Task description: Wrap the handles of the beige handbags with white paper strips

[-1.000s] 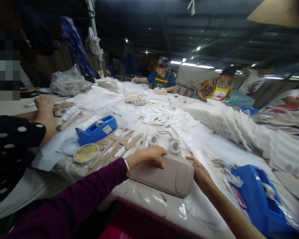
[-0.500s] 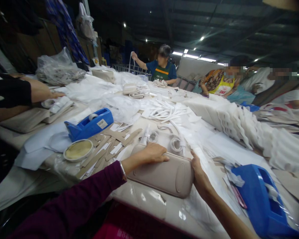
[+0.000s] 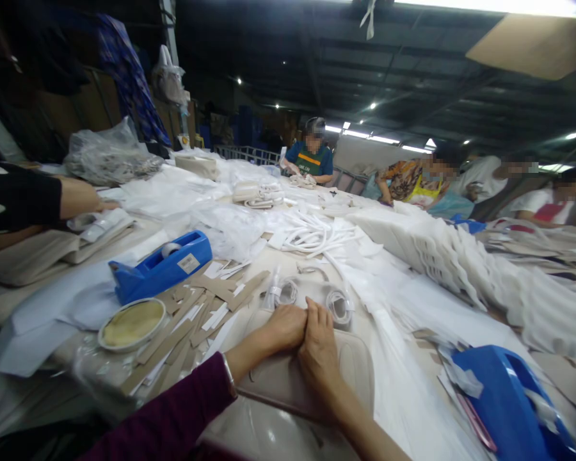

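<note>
A beige handbag (image 3: 276,383) lies flat on the table in front of me. My left hand (image 3: 283,328) is closed at its upper edge, knuckles up. Close against it, my right hand (image 3: 319,342) reaches across the bag's face, its fingers pressed together and their tips meeting the left hand. What the right fingertips pinch, if anything, is hidden. Behind the bag's top edge stand two coiled loops in clear wrap, a left loop (image 3: 287,292) and a right loop (image 3: 338,306).
Blue tape dispensers sit on the left (image 3: 166,264) and right (image 3: 513,400). Near the left one are a round dish (image 3: 132,325) and cardboard strips (image 3: 187,320). White cords (image 3: 312,234) and foam sheets (image 3: 436,250) lie beyond. A co-worker's arm (image 3: 79,197) reaches in at left; several people work farther back.
My right hand has left the bag's right end and come over its middle to meet my left hand. The far co-worker's raised arm has come down. The camera view has tilted up slightly.
</note>
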`<state>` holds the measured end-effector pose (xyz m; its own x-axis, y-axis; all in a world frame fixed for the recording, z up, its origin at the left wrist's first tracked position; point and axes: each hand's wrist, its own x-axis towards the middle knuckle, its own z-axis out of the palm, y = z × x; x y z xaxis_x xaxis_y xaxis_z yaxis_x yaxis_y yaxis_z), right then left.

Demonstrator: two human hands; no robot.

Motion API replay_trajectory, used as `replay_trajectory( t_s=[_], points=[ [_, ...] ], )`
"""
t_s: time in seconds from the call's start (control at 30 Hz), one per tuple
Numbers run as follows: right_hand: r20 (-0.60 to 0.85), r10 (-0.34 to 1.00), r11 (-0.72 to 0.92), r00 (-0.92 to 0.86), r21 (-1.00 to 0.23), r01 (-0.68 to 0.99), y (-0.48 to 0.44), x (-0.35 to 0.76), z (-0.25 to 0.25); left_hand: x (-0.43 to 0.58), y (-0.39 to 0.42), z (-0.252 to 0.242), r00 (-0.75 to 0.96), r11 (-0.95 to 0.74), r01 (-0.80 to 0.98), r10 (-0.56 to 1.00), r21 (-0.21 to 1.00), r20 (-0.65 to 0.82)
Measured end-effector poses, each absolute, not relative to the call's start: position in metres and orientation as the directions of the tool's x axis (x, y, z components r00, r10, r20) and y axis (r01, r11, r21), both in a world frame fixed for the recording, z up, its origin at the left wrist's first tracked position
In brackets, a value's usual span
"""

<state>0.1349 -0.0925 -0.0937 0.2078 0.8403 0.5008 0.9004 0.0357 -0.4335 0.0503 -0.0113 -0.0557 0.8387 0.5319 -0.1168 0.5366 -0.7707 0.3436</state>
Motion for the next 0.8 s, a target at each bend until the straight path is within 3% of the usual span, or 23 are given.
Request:
replay_trajectory(
  t_s=[0.17,0.3,0.5,0.7,0.8],
  points=[
    [0.591,0.762,0.051,0.264,-0.461,0.886,-0.091,0.134,-0.113,0.044,-0.01,-0.056,0.846,-0.766,0.413,0.523,0.493,0.105],
    [0.652,0.706,0.033,0.277,-0.421,0.907,-0.089,0.131,-0.123,0.058,0.005,-0.036,0.73,-0.703,0.443,0.643,0.557,0.231],
    [0.633,0.722,0.071,0.277,-0.467,0.881,-0.087,0.132,-0.114,0.132,0.043,-0.019,0.629,-0.588,0.709,0.777,0.389,0.028],
    [0.571,0.722,0.168,0.392,-0.694,0.7,-0.096,0.134,-0.092,0.156,0.047,-0.041,0.568,-0.519,0.779,0.822,0.353,-0.046],
    [0.597,0.688,0.189,0.413,-0.697,0.692,-0.079,0.153,-0.068,0.15,0.049,-0.046,0.601,-0.535,0.757,0.795,0.375,-0.081]
  ],
)
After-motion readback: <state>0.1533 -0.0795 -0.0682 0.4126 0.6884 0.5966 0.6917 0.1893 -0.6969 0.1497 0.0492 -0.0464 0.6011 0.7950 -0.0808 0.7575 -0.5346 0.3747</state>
